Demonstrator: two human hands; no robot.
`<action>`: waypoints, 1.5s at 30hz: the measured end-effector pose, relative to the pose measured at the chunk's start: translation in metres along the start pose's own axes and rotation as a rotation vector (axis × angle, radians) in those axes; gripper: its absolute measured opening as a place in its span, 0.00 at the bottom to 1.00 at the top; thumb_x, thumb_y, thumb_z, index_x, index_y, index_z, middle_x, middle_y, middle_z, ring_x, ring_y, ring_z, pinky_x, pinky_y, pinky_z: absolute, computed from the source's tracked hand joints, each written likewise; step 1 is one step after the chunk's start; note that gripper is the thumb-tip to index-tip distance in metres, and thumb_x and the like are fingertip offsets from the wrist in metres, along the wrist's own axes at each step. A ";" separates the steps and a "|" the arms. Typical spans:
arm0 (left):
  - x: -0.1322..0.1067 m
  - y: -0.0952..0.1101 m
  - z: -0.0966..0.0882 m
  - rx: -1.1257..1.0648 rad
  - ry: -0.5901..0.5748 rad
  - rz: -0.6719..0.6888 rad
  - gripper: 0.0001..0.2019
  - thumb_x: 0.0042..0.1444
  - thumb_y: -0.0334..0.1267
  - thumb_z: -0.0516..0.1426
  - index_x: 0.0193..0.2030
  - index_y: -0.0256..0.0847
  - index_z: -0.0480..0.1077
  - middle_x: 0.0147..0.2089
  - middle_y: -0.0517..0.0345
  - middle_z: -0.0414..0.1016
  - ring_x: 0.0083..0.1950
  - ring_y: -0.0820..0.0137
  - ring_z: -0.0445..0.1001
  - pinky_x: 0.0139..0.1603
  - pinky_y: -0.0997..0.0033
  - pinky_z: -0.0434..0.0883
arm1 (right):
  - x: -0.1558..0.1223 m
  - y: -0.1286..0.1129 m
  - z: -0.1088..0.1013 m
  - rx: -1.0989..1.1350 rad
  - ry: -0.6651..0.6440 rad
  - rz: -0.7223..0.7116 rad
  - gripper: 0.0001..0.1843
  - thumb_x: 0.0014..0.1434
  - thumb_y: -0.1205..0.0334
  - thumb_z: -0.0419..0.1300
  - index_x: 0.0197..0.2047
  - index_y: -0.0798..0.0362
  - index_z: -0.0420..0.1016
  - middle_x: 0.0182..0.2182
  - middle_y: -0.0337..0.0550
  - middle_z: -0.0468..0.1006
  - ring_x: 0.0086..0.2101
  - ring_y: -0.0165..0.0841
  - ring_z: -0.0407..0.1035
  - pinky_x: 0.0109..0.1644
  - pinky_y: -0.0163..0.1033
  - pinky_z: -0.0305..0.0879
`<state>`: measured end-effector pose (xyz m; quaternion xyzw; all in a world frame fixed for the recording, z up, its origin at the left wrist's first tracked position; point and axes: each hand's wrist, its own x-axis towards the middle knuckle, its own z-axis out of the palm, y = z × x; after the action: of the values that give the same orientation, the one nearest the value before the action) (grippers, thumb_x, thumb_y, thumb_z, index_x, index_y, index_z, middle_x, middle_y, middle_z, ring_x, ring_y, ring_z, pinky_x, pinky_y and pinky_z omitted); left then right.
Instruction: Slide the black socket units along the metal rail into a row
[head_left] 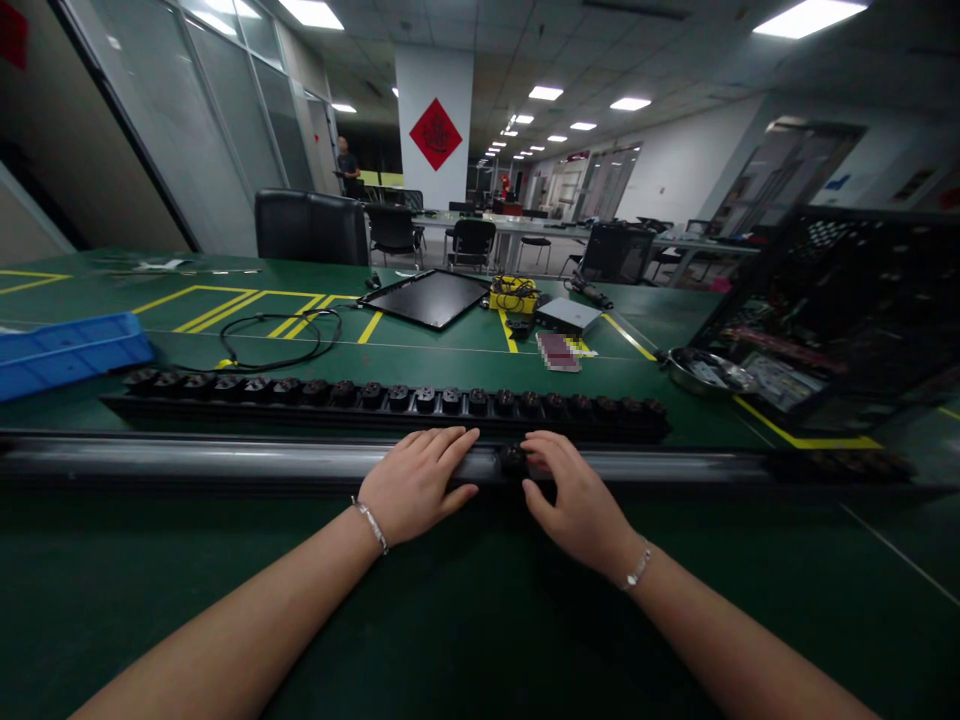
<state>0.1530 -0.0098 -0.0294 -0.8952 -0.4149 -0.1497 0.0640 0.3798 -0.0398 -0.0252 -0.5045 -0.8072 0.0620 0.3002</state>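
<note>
A long, dark-edged metal channel lies across the green table in front of me. My left hand rests on it with fingers stretched out flat and thumb apart, holding nothing. Inside the channel, between my hands, sits a small black power socket module. The curved fingertips and thumb of my right hand are at its right side, gripping it; the exact contact is partly hidden. Behind the channel, a black strip tray carries a row of several similar socket modules. More dark modules show at the channel's right end.
A blue bin stands left, near a looped black cable. Further back are a black panel, a yellow box and a grey box. On the right are a metal bowl and an open dark case.
</note>
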 end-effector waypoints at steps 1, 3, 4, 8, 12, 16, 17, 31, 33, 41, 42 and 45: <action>-0.001 0.000 0.000 0.001 0.003 0.020 0.29 0.59 0.50 0.49 0.65 0.42 0.51 0.64 0.51 0.59 0.61 0.62 0.61 0.60 0.60 0.59 | -0.001 -0.002 0.003 0.026 -0.016 -0.045 0.18 0.55 0.67 0.51 0.51 0.55 0.62 0.53 0.51 0.63 0.51 0.35 0.61 0.56 0.42 0.62; -0.002 -0.001 -0.001 0.007 0.011 0.064 0.30 0.59 0.49 0.51 0.65 0.45 0.50 0.68 0.52 0.52 0.65 0.62 0.56 0.62 0.60 0.57 | -0.003 -0.006 0.007 0.042 -0.074 -0.142 0.20 0.54 0.69 0.50 0.51 0.56 0.60 0.53 0.51 0.63 0.54 0.34 0.59 0.58 0.43 0.60; -0.002 -0.001 -0.001 0.011 0.011 0.089 0.30 0.58 0.48 0.51 0.66 0.46 0.49 0.69 0.53 0.49 0.66 0.62 0.54 0.63 0.60 0.57 | -0.003 -0.008 0.009 0.036 -0.107 -0.188 0.20 0.54 0.70 0.49 0.51 0.57 0.60 0.53 0.52 0.64 0.54 0.34 0.59 0.59 0.43 0.59; -0.003 0.000 -0.002 0.020 -0.028 0.191 0.29 0.58 0.48 0.51 0.66 0.51 0.48 0.70 0.57 0.48 0.68 0.62 0.49 0.63 0.56 0.55 | -0.005 -0.009 0.009 -0.042 -0.201 -0.305 0.18 0.53 0.71 0.47 0.48 0.56 0.63 0.51 0.49 0.69 0.54 0.33 0.60 0.64 0.46 0.51; -0.003 0.001 -0.002 0.008 -0.042 0.211 0.26 0.60 0.48 0.49 0.65 0.50 0.52 0.67 0.58 0.54 0.68 0.63 0.49 0.64 0.56 0.54 | -0.005 -0.003 0.010 -0.197 -0.155 -0.334 0.18 0.56 0.70 0.47 0.49 0.54 0.66 0.54 0.46 0.67 0.59 0.35 0.52 0.65 0.52 0.42; -0.002 0.001 -0.003 -0.008 -0.005 0.179 0.18 0.62 0.46 0.47 0.56 0.46 0.63 0.62 0.56 0.64 0.66 0.62 0.54 0.62 0.56 0.56 | -0.004 0.005 0.014 -0.355 -0.059 -0.222 0.22 0.58 0.63 0.51 0.56 0.53 0.64 0.60 0.48 0.60 0.60 0.42 0.50 0.63 0.57 0.43; -0.002 0.001 -0.004 -0.007 0.010 0.168 0.17 0.62 0.45 0.46 0.53 0.45 0.66 0.59 0.56 0.66 0.65 0.62 0.55 0.62 0.56 0.56 | -0.004 0.006 0.015 -0.385 -0.071 -0.207 0.22 0.58 0.61 0.51 0.56 0.52 0.65 0.60 0.48 0.59 0.60 0.43 0.51 0.62 0.57 0.45; -0.019 0.025 -0.052 0.371 -0.169 -0.171 0.19 0.59 0.46 0.49 0.34 0.36 0.76 0.42 0.43 0.72 0.45 0.56 0.67 0.43 0.55 0.66 | -0.004 0.005 0.017 -0.427 -0.096 -0.192 0.17 0.58 0.59 0.53 0.51 0.51 0.69 0.60 0.47 0.59 0.58 0.43 0.53 0.59 0.53 0.51; -0.021 0.025 -0.053 0.415 -0.241 -0.228 0.21 0.58 0.50 0.49 0.33 0.36 0.77 0.37 0.43 0.73 0.42 0.55 0.67 0.40 0.56 0.66 | -0.004 0.006 0.018 -0.426 -0.095 -0.195 0.17 0.57 0.59 0.54 0.50 0.51 0.69 0.60 0.47 0.59 0.58 0.44 0.53 0.59 0.53 0.52; -0.020 -0.009 -0.075 0.379 -0.544 -0.555 0.33 0.57 0.60 0.41 0.30 0.35 0.77 0.33 0.39 0.77 0.40 0.50 0.74 0.38 0.57 0.67 | -0.004 0.006 0.017 -0.426 -0.099 -0.196 0.17 0.58 0.59 0.53 0.49 0.51 0.70 0.60 0.47 0.59 0.59 0.44 0.52 0.59 0.52 0.52; -0.021 -0.017 -0.077 0.326 -0.565 -0.591 0.35 0.56 0.61 0.39 0.31 0.36 0.77 0.34 0.39 0.78 0.41 0.49 0.74 0.39 0.56 0.67 | -0.004 0.006 0.017 -0.426 -0.097 -0.196 0.17 0.58 0.59 0.53 0.49 0.51 0.70 0.60 0.47 0.59 0.59 0.44 0.52 0.59 0.52 0.52; -0.028 -0.046 -0.075 0.185 -0.579 -0.725 0.37 0.54 0.64 0.38 0.29 0.36 0.77 0.34 0.38 0.78 0.39 0.48 0.75 0.39 0.53 0.68 | -0.004 0.006 0.017 -0.422 -0.085 -0.201 0.16 0.57 0.59 0.54 0.49 0.51 0.70 0.60 0.48 0.60 0.58 0.43 0.53 0.59 0.52 0.53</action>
<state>0.0847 -0.0175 0.0323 -0.6882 -0.7129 0.1310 -0.0310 0.3764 -0.0368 -0.0430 -0.4704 -0.8602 -0.1173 0.1585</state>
